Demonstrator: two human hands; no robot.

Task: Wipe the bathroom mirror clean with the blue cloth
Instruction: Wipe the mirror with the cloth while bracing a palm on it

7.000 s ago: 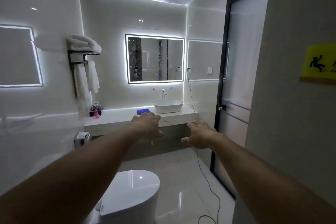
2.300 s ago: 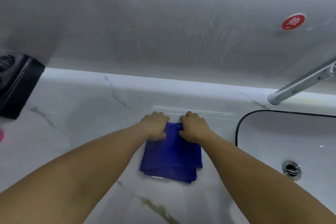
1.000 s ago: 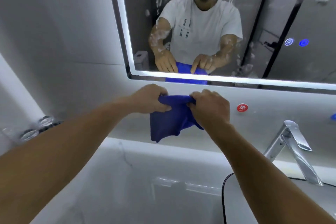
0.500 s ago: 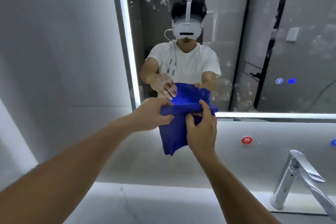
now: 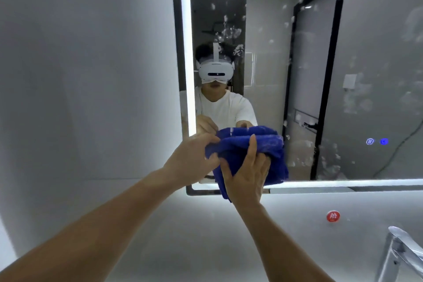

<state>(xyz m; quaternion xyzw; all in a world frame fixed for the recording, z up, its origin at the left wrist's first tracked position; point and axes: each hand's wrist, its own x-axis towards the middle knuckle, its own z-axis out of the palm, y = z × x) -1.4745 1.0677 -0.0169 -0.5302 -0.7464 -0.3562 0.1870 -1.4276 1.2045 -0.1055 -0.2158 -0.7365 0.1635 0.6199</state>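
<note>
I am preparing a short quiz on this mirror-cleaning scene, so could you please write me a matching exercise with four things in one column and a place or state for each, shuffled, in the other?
Things:
1. cloth
2. mirror
3. round sticker
4. tap

Places or states:
A. red, below the mirror's lit lower edge
B. speckled with white marks
C. held by the left hand and the right hand
D. at the lower right edge of the view

Pairs: 1-C, 2-B, 3-A, 4-D.
</note>
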